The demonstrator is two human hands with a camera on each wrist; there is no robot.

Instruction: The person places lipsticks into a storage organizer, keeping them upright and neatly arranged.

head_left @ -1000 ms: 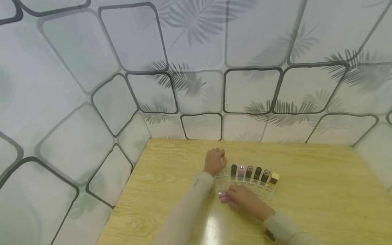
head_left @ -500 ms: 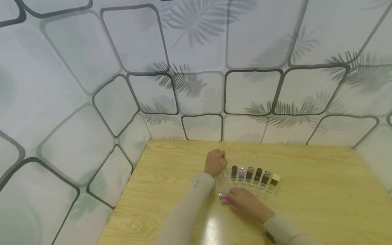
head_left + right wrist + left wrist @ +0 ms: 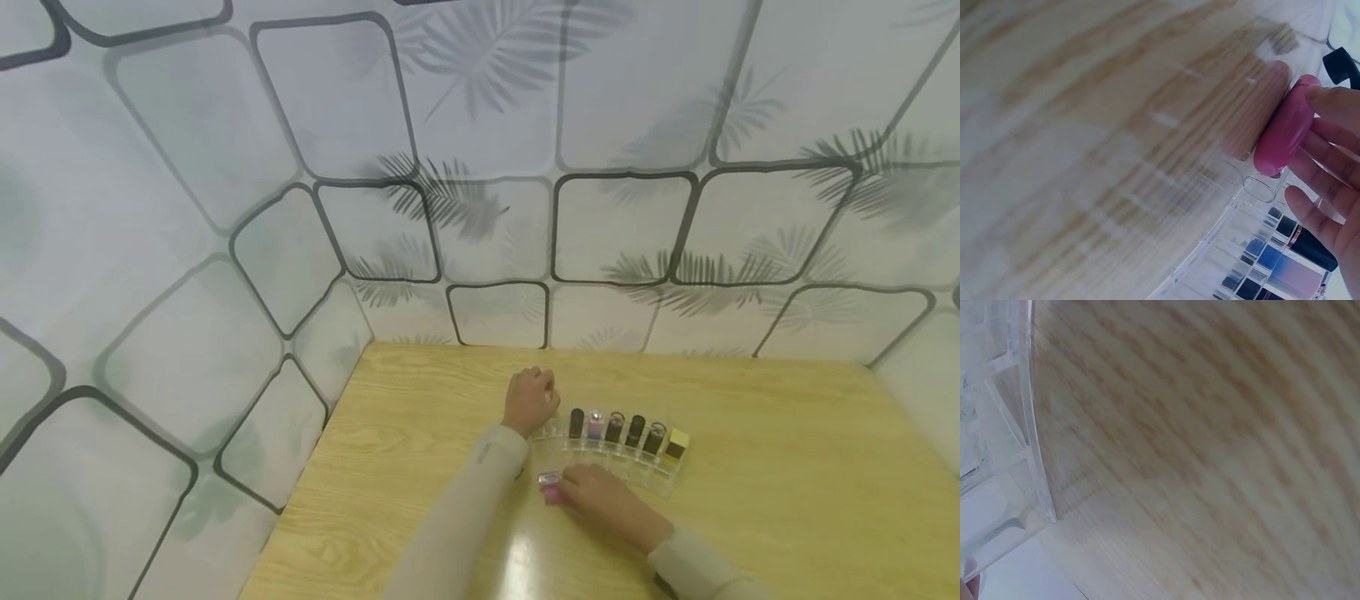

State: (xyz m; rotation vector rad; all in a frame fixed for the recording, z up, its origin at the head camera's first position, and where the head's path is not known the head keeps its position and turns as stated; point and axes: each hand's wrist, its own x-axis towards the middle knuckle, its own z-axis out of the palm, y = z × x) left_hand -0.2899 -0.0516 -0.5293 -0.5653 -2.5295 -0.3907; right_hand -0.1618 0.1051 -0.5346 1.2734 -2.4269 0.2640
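My left hand (image 3: 531,400) holds the back left end of a clear plastic lipstick holder (image 3: 667,482); its fingers are curled. In the left wrist view only a fingertip (image 3: 971,587) shows, at the corner of the holder's clear wall (image 3: 1034,437). In front of the holder my right hand (image 3: 607,502) pinches a glossy pink rounded cosmetic tube (image 3: 1286,134) between thumb and fingers, close over the table. A silvery end piece (image 3: 550,477) shows beside the pink in the head view. Alongside the tube lies a brownish-pink streak (image 3: 1260,112), like its reflection.
Several lipsticks stand in the holder's back row: a black one (image 3: 576,422) at left, a pink-and-blue one (image 3: 596,425), and a yellow-and-black one (image 3: 677,444) at the right end. The wooden table (image 3: 787,483) meets a patterned wall (image 3: 495,312) behind.
The head view has shifted slightly. My left hand stays at the holder's end, and my right hand keeps the pink tube at nearly the same place in front of the holder.
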